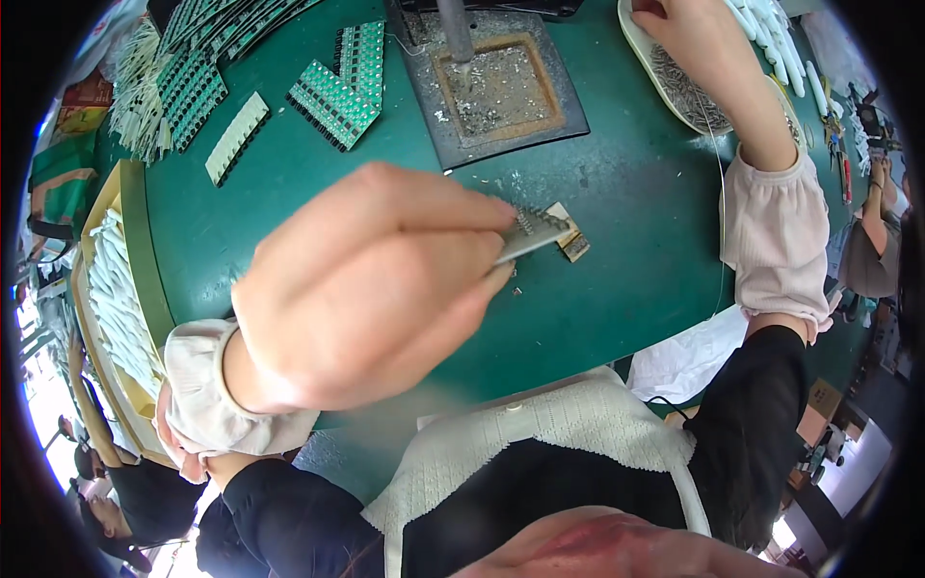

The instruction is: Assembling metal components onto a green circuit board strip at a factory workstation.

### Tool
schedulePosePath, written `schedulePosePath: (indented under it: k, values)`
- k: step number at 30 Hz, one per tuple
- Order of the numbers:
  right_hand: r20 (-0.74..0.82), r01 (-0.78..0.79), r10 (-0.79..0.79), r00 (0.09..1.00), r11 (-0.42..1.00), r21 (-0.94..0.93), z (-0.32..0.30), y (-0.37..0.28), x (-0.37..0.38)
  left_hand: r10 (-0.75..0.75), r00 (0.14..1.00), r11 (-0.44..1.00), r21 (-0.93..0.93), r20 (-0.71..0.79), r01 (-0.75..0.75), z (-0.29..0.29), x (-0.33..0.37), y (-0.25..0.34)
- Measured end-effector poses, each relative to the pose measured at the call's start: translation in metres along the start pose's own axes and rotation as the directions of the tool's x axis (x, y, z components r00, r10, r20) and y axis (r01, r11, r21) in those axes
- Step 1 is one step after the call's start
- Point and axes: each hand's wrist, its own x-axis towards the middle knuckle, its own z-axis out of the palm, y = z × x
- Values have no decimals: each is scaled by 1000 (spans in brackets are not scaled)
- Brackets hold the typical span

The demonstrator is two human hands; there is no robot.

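Observation:
My left hand is closed around a thin grey strip with small dark metal bits along its top; the fingers hide much of it. The strip's far end rests at or just above a small beige block on the green table. At the upper right, my right hand reaches over a cream tray of small thin metal pieces. Its fingertips are bent together at the tray's far side, close to the picture's edge. Whatever they pinch cannot be made out.
A dark soldering stand with a dirty recessed pan is at the back. Green circuit boards and a pale board strip lie left of it. A yellowish box of white parts sits left. White tubes and a thin wire are right.

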Motion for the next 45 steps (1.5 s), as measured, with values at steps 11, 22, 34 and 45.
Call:
schedulePosePath:
  k: [11, 22, 34, 45]
  values:
    - [149, -47, -25, 988, 885, 463, -31, -41, -21, 365, 931, 862, 373, 12, -343, 11, -6, -19]
    - [119, 132, -436, 892, 504, 853, -43, -85, -44, 311, 950, 887, 357, 6, -293, 8, -9, -17]
    - [161, 10, -414, 896, 380, 925, -35, -86, -46, 381, 923, 872, 351, -50, -341, 15, -10, -22]
    - [95, 95, -436, 895, 394, 914, -40, -85, -45, 259, 966, 923, 299, -21, -241, 10, -14, -10]
